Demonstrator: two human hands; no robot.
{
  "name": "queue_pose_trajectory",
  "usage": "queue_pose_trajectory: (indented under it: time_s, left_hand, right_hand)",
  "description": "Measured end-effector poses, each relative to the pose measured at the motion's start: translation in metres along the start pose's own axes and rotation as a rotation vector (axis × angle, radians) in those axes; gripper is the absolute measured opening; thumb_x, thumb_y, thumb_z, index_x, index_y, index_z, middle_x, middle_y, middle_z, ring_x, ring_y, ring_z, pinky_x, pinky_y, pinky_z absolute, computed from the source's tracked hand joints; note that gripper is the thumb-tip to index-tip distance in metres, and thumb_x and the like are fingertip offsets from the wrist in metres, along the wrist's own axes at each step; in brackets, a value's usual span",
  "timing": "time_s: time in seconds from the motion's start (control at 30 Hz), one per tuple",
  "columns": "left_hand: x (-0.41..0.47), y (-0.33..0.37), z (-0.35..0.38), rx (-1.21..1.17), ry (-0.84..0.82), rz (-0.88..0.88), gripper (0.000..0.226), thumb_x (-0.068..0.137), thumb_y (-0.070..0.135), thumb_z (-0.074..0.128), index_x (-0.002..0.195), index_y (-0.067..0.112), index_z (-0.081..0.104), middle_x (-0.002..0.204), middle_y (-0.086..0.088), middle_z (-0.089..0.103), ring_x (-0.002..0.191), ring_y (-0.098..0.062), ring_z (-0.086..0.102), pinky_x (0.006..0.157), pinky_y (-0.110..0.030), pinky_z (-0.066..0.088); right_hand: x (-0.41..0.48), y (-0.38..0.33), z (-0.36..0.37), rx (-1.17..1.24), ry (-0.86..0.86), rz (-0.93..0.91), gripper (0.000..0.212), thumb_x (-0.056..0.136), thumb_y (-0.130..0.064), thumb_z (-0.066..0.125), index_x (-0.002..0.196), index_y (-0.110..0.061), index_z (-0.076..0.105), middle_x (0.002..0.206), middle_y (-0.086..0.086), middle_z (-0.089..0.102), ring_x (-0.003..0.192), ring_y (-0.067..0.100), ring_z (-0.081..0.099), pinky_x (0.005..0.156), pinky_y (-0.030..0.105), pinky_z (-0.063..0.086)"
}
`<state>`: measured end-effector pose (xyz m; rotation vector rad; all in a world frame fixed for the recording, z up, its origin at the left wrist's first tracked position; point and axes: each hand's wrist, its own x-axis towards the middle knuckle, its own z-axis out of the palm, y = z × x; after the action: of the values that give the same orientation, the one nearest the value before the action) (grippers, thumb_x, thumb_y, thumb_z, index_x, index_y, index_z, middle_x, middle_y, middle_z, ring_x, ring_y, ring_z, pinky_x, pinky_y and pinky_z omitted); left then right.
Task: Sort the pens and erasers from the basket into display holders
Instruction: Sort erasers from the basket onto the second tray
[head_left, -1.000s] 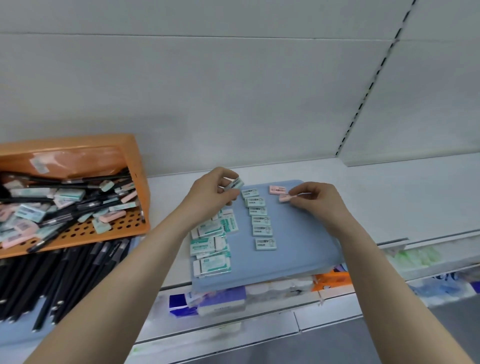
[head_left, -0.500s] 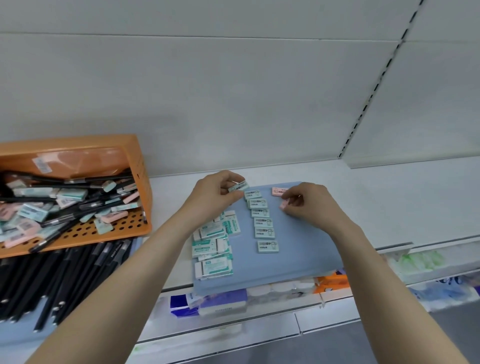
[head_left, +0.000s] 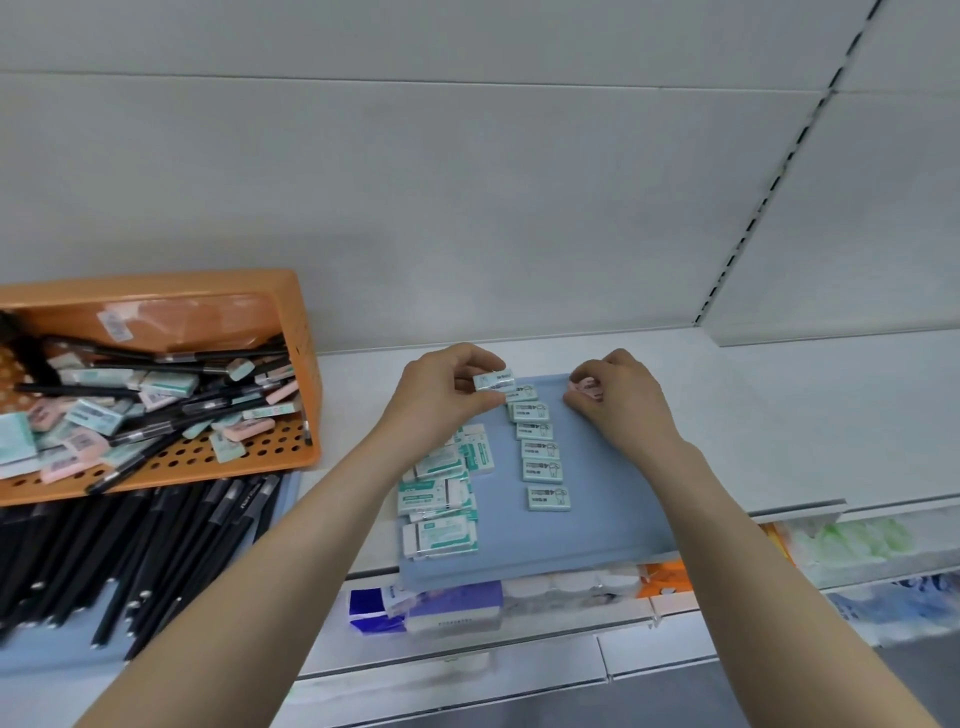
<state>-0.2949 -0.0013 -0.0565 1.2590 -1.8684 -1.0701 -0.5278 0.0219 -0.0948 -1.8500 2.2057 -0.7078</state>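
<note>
**Green eraser (head_left: 494, 381) and pink eraser (head_left: 587, 387) held at the blue tray (head_left: 597, 519)**

The left hand (head_left: 441, 400) pinches the green eraser between thumb and curled fingers (head_left: 485, 358) at the far end of a column of small green erasers (head_left: 540, 449) lying on the tray. The right hand (head_left: 618, 400) curls its fingers around the pink eraser near the tray's far edge. I cannot tell whether either eraser touches the tray. Larger white-and-green erasers (head_left: 439, 499) lie stacked on the tray's left side. The tray rests on a white shelf (head_left: 779, 415). To the left, a tilted orange basket (head_left: 291, 322) holds black pens (head_left: 156, 358) mixed with more erasers, and below it lies a row of black pens (head_left: 156, 545).
</note>
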Motion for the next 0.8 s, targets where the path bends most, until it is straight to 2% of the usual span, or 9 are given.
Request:
queue_pose_trajectory:
  time_s: [0.07,0.13,0.23,0.3,0.37,0.47,0.6,0.73,0.8]
  left_hand:
    - [-0.002,0.002,0.001,-0.013,0.006,0.005,0.027,0.077,0.015,0.079,0.095,0.032,0.069,0.091,0.01,0.071,0.069,0.007,0.061,0.07,-0.009,0.046]
    - [-0.003,0.004,0.004,-0.029,0.011,0.01,0.027,0.077,0.016,0.079,0.094,0.032,0.069,0.091,0.011,0.071,0.071,0.006,0.062,0.072,-0.01,0.049]
    - [-0.008,0.01,0.009,-0.025,0.017,0.028,0.027,0.076,0.017,0.08,0.096,0.031,0.069,0.092,0.014,0.069,0.074,0.007,0.061,0.073,-0.009,0.048]
    - [-0.011,0.011,0.01,-0.001,0.005,0.049,0.027,0.077,0.019,0.08,0.099,0.029,0.069,0.095,0.015,0.068,0.081,0.005,0.062,0.074,-0.008,0.047]
    - [-0.017,0.008,0.007,0.061,0.007,0.08,0.026,0.08,0.023,0.077,0.104,0.029,0.068,0.1,0.014,0.068,0.09,0.0,0.062,0.082,-0.014,0.049]
    - [-0.029,-0.005,-0.004,0.284,0.031,0.159,0.025,0.088,0.03,0.068,0.113,0.03,0.065,0.115,0.013,0.065,0.106,-0.006,0.058,0.093,-0.024,0.044]
    - [-0.047,-0.026,-0.014,0.48,-0.003,0.247,0.026,0.09,0.034,0.064,0.115,0.028,0.065,0.121,0.01,0.062,0.114,-0.01,0.051,0.087,-0.019,0.031]
    - [-0.058,-0.034,-0.016,0.535,-0.032,0.316,0.028,0.089,0.035,0.065,0.115,0.025,0.068,0.127,0.007,0.059,0.12,-0.011,0.049,0.092,-0.02,0.032]
    - [-0.061,-0.036,-0.016,0.554,-0.043,0.328,0.029,0.09,0.035,0.063,0.117,0.024,0.067,0.132,0.006,0.057,0.124,-0.012,0.047,0.094,-0.023,0.034]
  right_hand:
    - [-0.003,-0.007,-0.004,-0.002,0.066,-0.002,0.02,0.092,-0.028,0.06,0.106,-0.018,0.071,0.105,0.003,0.06,0.099,0.022,0.055,0.077,0.029,0.039]
    - [-0.009,-0.024,-0.013,0.192,0.091,0.01,0.017,0.093,-0.03,0.059,0.099,-0.02,0.071,0.097,-0.002,0.068,0.087,0.016,0.062,0.075,0.028,0.044]
    - [-0.021,-0.055,-0.021,0.735,-0.156,0.096,0.011,0.093,-0.025,0.065,0.094,-0.015,0.071,0.085,0.003,0.074,0.073,0.013,0.068,0.063,0.024,0.053]
    - [-0.025,-0.062,-0.02,0.866,-0.222,0.09,0.005,0.09,-0.014,0.069,0.091,-0.009,0.071,0.08,0.008,0.072,0.071,0.014,0.067,0.06,0.022,0.052]
    - [-0.028,-0.06,-0.021,0.896,-0.162,0.117,0.002,0.089,-0.008,0.07,0.09,-0.008,0.071,0.074,0.006,0.069,0.066,0.011,0.064,0.058,0.02,0.05]
    - [-0.038,-0.042,-0.025,0.839,-0.083,0.173,0.005,0.089,-0.007,0.068,0.091,-0.01,0.071,0.068,0.003,0.066,0.061,0.009,0.061,0.057,0.02,0.05]
    - [-0.058,-0.031,-0.019,0.709,-0.098,0.198,0.012,0.09,-0.004,0.065,0.088,-0.014,0.071,0.07,0.003,0.063,0.063,0.011,0.061,0.058,0.021,0.05]
    - [-0.069,-0.032,-0.014,0.651,0.018,0.225,0.015,0.087,-0.007,0.065,0.091,-0.019,0.072,0.074,-0.003,0.064,0.07,0.013,0.056,0.069,0.029,0.046]
    - [-0.071,-0.036,-0.017,0.583,0.086,0.19,0.016,0.084,-0.009,0.067,0.092,-0.023,0.072,0.081,-0.004,0.069,0.073,0.01,0.059,0.073,0.025,0.047]
